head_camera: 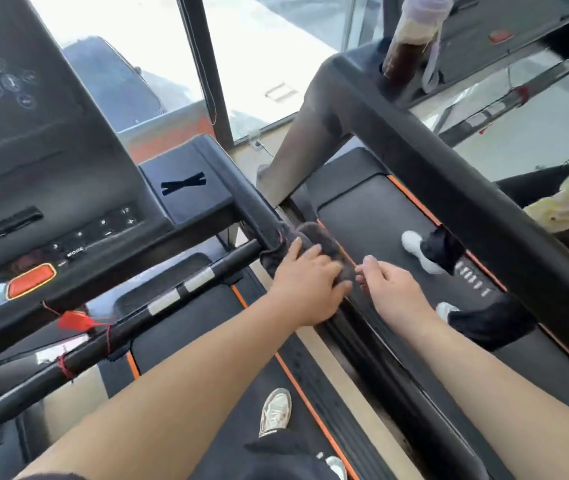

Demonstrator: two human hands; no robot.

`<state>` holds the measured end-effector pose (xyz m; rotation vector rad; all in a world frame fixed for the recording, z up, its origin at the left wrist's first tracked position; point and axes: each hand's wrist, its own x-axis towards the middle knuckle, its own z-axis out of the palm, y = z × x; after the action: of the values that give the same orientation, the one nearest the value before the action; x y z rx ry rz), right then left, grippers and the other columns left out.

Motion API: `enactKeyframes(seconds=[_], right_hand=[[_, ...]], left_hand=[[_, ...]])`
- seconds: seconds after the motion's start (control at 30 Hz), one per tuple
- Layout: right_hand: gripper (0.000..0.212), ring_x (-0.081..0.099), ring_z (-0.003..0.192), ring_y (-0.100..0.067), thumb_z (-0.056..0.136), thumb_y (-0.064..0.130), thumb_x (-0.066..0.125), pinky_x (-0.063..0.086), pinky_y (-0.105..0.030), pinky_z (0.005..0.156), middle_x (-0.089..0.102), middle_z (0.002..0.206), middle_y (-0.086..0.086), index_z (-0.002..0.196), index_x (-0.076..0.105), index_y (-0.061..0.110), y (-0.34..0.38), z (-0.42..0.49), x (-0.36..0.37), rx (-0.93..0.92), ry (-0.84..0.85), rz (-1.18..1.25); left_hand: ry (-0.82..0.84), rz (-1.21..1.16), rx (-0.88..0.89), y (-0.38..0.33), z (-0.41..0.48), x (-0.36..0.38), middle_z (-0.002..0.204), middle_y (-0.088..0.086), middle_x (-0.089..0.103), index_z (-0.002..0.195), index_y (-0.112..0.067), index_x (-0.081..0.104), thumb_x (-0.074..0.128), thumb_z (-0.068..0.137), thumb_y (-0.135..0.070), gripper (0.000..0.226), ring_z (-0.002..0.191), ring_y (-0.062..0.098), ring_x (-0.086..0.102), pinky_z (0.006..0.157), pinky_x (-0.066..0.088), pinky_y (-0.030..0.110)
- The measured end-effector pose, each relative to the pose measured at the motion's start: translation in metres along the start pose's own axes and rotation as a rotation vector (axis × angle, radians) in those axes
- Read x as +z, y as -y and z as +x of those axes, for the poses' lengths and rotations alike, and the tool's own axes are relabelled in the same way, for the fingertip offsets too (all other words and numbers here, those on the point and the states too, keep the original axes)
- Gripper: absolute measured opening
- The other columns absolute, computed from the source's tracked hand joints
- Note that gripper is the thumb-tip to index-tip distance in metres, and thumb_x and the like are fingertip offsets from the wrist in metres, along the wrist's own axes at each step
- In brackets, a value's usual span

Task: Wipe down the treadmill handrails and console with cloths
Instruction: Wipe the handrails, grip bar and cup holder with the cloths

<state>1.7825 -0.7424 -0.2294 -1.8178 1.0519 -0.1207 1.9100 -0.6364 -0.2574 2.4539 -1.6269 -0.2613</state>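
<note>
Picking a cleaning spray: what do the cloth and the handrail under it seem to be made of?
The cloth looks like dark grey microfibre or terry: fuzzy, matte pile. The handrail seems wrapped in black synthetic leather or foam: fine matte texture, lengthwise seam.

Console (34, 140) and handrail (241, 192) black; stop button (30, 280) orange-red. Cloth (324, 245) dark grey-brown. Treadmill belt (189, 323) black, orange edge stripe; safety clip (75, 321) red.

2 hands (305, 285) (392, 292) + 1 cloth (315, 233)
</note>
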Motion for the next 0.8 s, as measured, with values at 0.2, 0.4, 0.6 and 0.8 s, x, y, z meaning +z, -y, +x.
enactKeyframes(seconds=[0.2, 0.4, 0.6, 0.8], right_hand=[[0.053, 0.064, 0.105, -0.029, 0.107, 0.043, 0.038, 0.046, -0.04, 0.097, 0.073, 0.104, -0.013, 0.105, 0.069, 0.0, 0.038, 0.053, 0.035, -0.027, 0.018, -0.068], [0.047, 0.057, 0.079, -0.022, 0.106, 0.043, 0.04, 0.045, -0.034, 0.072, 0.064, 0.071, 0.008, 0.076, 0.059, 0.013, 0.073, 0.099, 0.079, -0.072, 0.112, -0.175], [0.019, 0.06, 0.079, 0.004, 0.101, 0.034, 0.053, 0.041, -0.009, 0.07, 0.069, 0.083, 0.017, 0.094, 0.069, 0.027, 0.081, 0.114, 0.093, -0.087, 0.151, -0.224], [0.038, 0.042, 0.061, -0.009, 0.102, 0.041, 0.047, 0.041, -0.031, 0.065, 0.045, 0.061, 0.012, 0.086, 0.062, 0.01, 0.056, 0.106, 0.061, 0.006, 0.068, -0.237]], left_hand=[[0.033, 0.118, 0.098, 0.12, 0.054, -0.012, 0.126, -0.016, 0.063, 0.117, -0.037, 0.07, 0.018, 0.1, -0.066, 0.062, 0.139, 0.013, 0.041, 0.126, 0.003, 0.046], [0.138, 0.081, -0.157, 0.241, 0.108, -0.06, 0.166, -0.011, 0.027, 0.146, -0.046, 0.046, 0.007, 0.101, -0.064, 0.062, 0.157, 0.011, 0.002, 0.125, -0.01, 0.052], [0.096, 0.021, -0.467, 0.285, 0.129, -0.07, 0.172, -0.005, -0.006, 0.16, -0.037, 0.024, 0.009, 0.101, -0.063, 0.067, 0.156, 0.017, -0.018, 0.124, -0.013, 0.054], [0.053, 0.028, -0.344, 0.254, 0.127, -0.056, 0.161, -0.005, 0.038, 0.136, -0.036, 0.06, 0.01, 0.101, -0.058, 0.065, 0.158, 0.022, 0.001, 0.124, -0.011, 0.056]])
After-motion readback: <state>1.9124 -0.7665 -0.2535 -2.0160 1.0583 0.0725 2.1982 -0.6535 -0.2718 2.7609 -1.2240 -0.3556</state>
